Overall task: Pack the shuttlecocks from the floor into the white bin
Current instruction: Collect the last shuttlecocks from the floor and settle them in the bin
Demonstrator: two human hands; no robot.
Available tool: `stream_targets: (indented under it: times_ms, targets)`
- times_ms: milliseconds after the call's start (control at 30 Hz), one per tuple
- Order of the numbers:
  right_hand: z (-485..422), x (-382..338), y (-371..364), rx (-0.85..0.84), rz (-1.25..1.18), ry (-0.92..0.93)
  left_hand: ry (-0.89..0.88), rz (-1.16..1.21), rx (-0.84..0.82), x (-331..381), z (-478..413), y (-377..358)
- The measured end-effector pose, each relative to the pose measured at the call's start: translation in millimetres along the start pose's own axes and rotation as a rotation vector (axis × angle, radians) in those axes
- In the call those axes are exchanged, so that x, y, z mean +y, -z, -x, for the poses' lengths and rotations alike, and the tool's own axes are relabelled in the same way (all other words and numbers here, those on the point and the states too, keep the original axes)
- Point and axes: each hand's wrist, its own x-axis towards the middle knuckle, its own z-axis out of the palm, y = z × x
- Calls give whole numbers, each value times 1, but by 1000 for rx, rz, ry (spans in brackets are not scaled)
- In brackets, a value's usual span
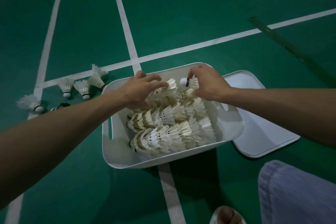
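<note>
Green court floor (200, 5), white boundary lines (181, 47) crossing it, dim light.

Right hand (209, 85): fingertips pinch a single shuttlecock (190, 82) by its feather skirt, white cork pointing left, held just above the far end of the white bin (127, 158).

Left hand (141, 89): fingers spread and slightly bent, lying over the far row (163, 94) of nested shuttlecocks. The thumb is hidden, so I cannot tell whether it clasps the row or only steadies it.

The bin holds several long nested rows lying on their sides, the corks at their left ends; it looks nearly full.

Step in hand, as I judge it: nesting the held one into the open end of the far row.
- Line the cork up with the open skirt of the row's last shuttle before pushing.
- Keep the pinch light and near the base; feathers will bend or split under squeeze.
- Use the left hand to brace the row, so the push does not slide it along.
- Press only until it seats.

Outward: a handful of loose shuttlecocks (66, 87) lie on the floor just left of the bin, so the job is unfinished. A white lid (263, 132) lies flat to the right, its near edge tucked under the bin.
</note>
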Motion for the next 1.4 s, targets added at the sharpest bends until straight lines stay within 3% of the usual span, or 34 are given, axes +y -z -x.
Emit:
stream_targets:
  times_ms: [400,800,1167,1233,1400]
  targets:
    - [-9,-14,-13,21,146,163,-49,13,-24,-10,-6,-5]
    - [-12,-18,-19,-119,-565,-74,-69,43,-72,-5,-5,-1]
    - [-11,0,-19,-88,-775,-121,-47,75,-88,-2,-3,3]
    - [-13,-2,-22,-101,-707,-77,-41,67,-94,-1,-2,4]
    - [-20,3,-25,-105,-154,53,-38,52,-95,-3,-4,0]
